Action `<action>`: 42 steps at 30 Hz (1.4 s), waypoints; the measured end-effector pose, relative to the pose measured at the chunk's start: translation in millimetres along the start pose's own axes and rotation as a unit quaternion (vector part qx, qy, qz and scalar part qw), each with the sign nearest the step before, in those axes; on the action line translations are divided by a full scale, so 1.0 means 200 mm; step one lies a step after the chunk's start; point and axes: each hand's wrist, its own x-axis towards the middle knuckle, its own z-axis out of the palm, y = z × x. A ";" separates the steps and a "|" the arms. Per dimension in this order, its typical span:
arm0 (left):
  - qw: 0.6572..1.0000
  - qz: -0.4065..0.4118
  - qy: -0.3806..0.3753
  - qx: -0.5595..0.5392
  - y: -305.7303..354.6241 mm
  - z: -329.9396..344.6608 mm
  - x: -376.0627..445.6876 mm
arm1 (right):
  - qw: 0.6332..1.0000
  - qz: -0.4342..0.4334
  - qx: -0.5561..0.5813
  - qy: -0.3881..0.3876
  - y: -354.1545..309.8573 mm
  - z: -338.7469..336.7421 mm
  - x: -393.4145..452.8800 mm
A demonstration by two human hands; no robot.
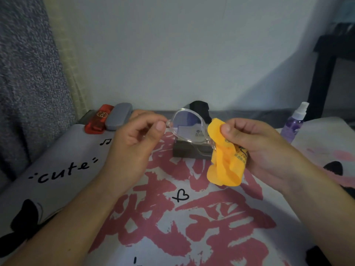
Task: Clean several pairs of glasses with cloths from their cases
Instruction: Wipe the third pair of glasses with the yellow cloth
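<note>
Left hand [134, 135] pinches the clear glasses [187, 127] at their left end; right hand [255, 148] pinches the yellow cloth [222, 160] over the right lens, dark case [190, 150] just beyond

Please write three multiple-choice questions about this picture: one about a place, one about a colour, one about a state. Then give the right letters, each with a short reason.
1. Where does the spray bottle stand?
A. far right
B. beside the red case
C. front centre

2. What colour is the cloth?
A. blue
B. yellow-orange
C. white

3. What is the left hand doing?
A. lying flat
B. pinching the glasses
C. holding the bottle

Answers:
1 A, it stands beyond the right hand.
2 B, the bunched cloth is plainly yellow-orange.
3 B, thumb and fingers close on the clear frame's end.
</note>
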 end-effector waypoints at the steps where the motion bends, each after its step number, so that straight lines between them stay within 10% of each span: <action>1: 1.000 0.014 -0.008 -0.006 0.00 0.00 0.00 | 1.000 -0.005 0.000 0.003 0.00 0.00 0.00; 16: 0.958 -0.031 -0.048 -0.281 -0.02 -0.02 0.00 | 0.977 -0.058 -0.153 -0.134 -0.03 -0.07 -0.04; 27: 0.960 -0.060 -0.118 -0.245 -0.03 0.03 -0.03 | 0.999 -0.020 -0.049 -0.005 -0.02 -0.04 -0.02; 34: 0.941 -0.054 -0.095 -0.319 -0.04 -0.02 0.00 | 0.979 0.042 -0.076 -0.185 -0.02 -0.09 -0.03; 42: 0.947 -0.064 -0.146 -0.278 -0.04 -0.03 -0.01 | 0.994 -0.007 -0.076 -0.078 0.05 -0.01 -0.02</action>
